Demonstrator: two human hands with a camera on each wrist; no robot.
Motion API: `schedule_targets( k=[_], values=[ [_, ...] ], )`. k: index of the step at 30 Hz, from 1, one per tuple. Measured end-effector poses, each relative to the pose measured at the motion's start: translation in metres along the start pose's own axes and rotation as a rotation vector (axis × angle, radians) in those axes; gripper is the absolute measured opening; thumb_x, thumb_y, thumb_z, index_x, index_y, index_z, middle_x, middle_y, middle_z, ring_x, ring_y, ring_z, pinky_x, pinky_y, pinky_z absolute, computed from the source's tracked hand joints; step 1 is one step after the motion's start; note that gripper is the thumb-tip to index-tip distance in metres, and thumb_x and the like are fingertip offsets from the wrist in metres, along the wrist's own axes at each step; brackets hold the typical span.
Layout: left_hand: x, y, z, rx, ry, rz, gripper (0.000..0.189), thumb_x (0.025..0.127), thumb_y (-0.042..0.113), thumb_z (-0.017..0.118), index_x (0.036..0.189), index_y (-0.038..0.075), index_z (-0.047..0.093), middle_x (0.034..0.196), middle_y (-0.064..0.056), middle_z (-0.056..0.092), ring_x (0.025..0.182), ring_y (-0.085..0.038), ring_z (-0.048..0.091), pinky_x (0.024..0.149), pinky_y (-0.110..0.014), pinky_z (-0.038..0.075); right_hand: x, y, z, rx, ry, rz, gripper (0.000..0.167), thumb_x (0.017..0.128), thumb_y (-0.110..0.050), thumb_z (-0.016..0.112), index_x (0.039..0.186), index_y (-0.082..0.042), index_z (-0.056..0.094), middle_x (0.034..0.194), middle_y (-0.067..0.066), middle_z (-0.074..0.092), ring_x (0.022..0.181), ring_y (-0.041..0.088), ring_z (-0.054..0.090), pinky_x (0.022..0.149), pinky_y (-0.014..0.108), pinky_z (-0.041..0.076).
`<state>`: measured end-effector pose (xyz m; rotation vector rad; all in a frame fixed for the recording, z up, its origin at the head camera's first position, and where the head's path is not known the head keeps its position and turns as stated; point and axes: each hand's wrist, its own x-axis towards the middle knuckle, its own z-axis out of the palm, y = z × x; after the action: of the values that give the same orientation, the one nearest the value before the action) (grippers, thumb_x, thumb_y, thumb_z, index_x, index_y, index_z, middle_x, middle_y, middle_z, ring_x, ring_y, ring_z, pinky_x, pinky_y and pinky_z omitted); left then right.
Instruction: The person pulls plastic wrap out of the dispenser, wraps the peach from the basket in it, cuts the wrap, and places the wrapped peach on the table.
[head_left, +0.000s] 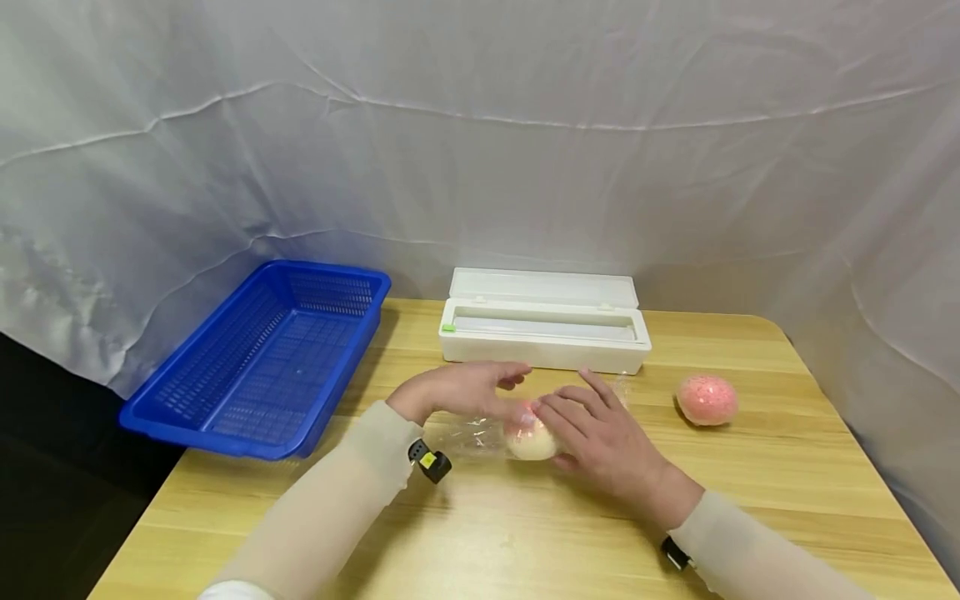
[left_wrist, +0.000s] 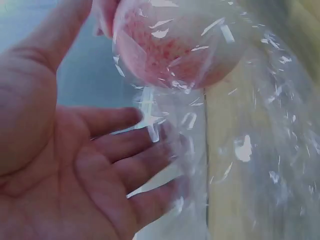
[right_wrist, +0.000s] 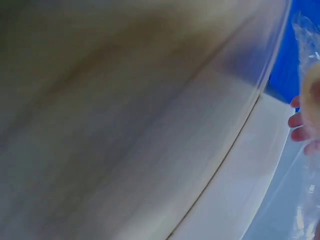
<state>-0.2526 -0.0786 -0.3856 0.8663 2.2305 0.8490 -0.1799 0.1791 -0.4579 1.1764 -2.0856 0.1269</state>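
A cream peach (head_left: 532, 443) with a speckled red blush sits near the table's middle, in loose clear plastic film (head_left: 474, 438). My right hand (head_left: 609, 437) holds it from the right, fingers over its top and thumb low at its side. On the left, my left hand (head_left: 463, 390) reaches over the film, its thumb at the peach. In the left wrist view that hand's fingers (left_wrist: 145, 160) are extended behind the film, below the wrapped peach (left_wrist: 175, 50). At the right edge of the right wrist view, the peach (right_wrist: 311, 100) is only partly visible.
Behind the hands stands a long white film dispenser box (head_left: 546, 357), its lid (head_left: 543, 287) raised. A blue plastic basket (head_left: 300, 442) is at the left. Another pink speckled peach (head_left: 707, 400) rests on the wooden table (head_left: 780, 467) at the right. Grey cloth (head_left: 525, 183) hangs behind.
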Motion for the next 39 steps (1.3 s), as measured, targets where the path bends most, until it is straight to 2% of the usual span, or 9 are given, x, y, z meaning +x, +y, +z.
schedule_targets(
  k=[4, 9, 13, 16, 20, 24, 28, 33, 39],
  values=[
    [0.001, 0.007, 0.005, -0.044, -0.137, 0.064, 0.084, 0.094, 0.051, 0.076, 0.159, 0.008, 0.045, 0.148, -0.008, 0.062, 0.132, -0.018, 0.062, 0.111, -0.034, 0.05, 0.008, -0.005, 0.0, -0.099, 0.219, -0.114, 0.044, 0.106, -0.035, 0.057, 0.132, -0.001, 0.067, 0.128, 0.011, 0.071, 0.114, 0.032, 0.063, 0.12, 0.061, 0.037],
    [0.0, 0.013, 0.012, -0.11, -0.102, 0.159, 0.054, 0.093, 0.04, 0.081, 0.137, 0.013, 0.065, 0.107, 0.004, 0.075, 0.092, -0.011, 0.07, 0.081, -0.028, 0.06, 0.02, -0.009, -0.001, -0.175, 0.341, -0.106, 0.031, 0.107, -0.023, 0.053, 0.121, -0.001, 0.07, 0.117, 0.013, 0.072, 0.105, 0.033, 0.064, 0.118, 0.062, 0.038],
    [-0.008, 0.013, 0.011, -0.085, 0.036, 0.138, 0.052, 0.09, 0.045, 0.083, 0.134, 0.021, 0.067, 0.106, 0.011, 0.073, 0.092, -0.009, 0.069, 0.079, -0.027, 0.059, 0.018, -0.006, -0.009, -0.146, 0.282, 0.0, 0.037, 0.105, -0.027, 0.054, 0.128, 0.002, 0.062, 0.12, 0.016, 0.065, 0.11, 0.037, 0.058, 0.124, 0.062, 0.028],
    [-0.015, 0.009, 0.008, -0.068, 0.132, 0.121, 0.054, 0.089, 0.045, 0.084, 0.136, 0.023, 0.067, 0.109, 0.01, 0.072, 0.094, -0.011, 0.068, 0.082, -0.03, 0.059, 0.014, 0.001, -0.021, -0.039, 0.267, 0.169, 0.049, 0.102, -0.03, 0.06, 0.134, 0.008, 0.055, 0.124, 0.023, 0.061, 0.113, 0.042, 0.055, 0.125, 0.057, 0.027],
    [-0.024, 0.001, 0.003, -0.09, 0.194, 0.11, 0.056, 0.089, 0.041, 0.085, 0.139, 0.022, 0.067, 0.108, 0.008, 0.072, 0.094, -0.013, 0.066, 0.083, -0.031, 0.057, 0.009, 0.01, -0.043, 0.318, 0.195, 0.585, 0.052, 0.094, -0.015, 0.07, 0.139, 0.005, 0.055, 0.125, 0.02, 0.063, 0.113, 0.036, 0.057, 0.112, 0.032, 0.04],
    [-0.03, -0.005, 0.003, -0.131, 0.181, 0.111, 0.05, 0.09, 0.039, 0.085, 0.134, 0.021, 0.068, 0.104, 0.005, 0.072, 0.09, -0.013, 0.067, 0.082, -0.031, 0.058, 0.007, 0.014, -0.059, 0.631, 0.007, 0.936, 0.043, 0.1, -0.01, 0.071, 0.141, -0.005, 0.061, 0.129, 0.01, 0.062, 0.112, 0.025, 0.056, 0.095, 0.023, 0.047],
    [-0.033, -0.008, 0.005, -0.161, 0.166, 0.116, 0.047, 0.09, 0.038, 0.085, 0.132, 0.023, 0.068, 0.106, 0.005, 0.073, 0.093, -0.014, 0.068, 0.084, -0.031, 0.059, 0.007, 0.017, -0.058, 0.741, -0.105, 1.005, 0.025, 0.102, -0.017, 0.072, 0.125, -0.008, 0.072, 0.125, 0.007, 0.063, 0.108, 0.016, 0.056, 0.088, 0.022, 0.051],
    [-0.035, -0.011, 0.007, -0.162, 0.158, 0.114, 0.052, 0.09, 0.037, 0.085, 0.137, 0.022, 0.067, 0.112, 0.004, 0.072, 0.1, -0.014, 0.068, 0.088, -0.032, 0.059, 0.003, 0.024, -0.058, 0.833, -0.054, 1.011, 0.006, 0.101, -0.011, 0.072, 0.095, -0.008, 0.073, 0.109, -0.003, 0.065, 0.099, 0.004, 0.056, 0.079, 0.018, 0.047],
    [-0.035, -0.01, 0.012, -0.121, 0.165, 0.099, 0.057, 0.088, 0.041, 0.087, 0.138, 0.026, 0.066, 0.112, 0.01, 0.072, 0.097, -0.011, 0.067, 0.086, -0.031, 0.058, 0.001, 0.031, -0.064, 0.909, -0.145, 0.985, 0.012, 0.106, -0.017, 0.064, 0.108, -0.007, 0.07, 0.117, 0.004, 0.064, 0.101, 0.011, 0.058, 0.083, 0.022, 0.049]
  ],
)
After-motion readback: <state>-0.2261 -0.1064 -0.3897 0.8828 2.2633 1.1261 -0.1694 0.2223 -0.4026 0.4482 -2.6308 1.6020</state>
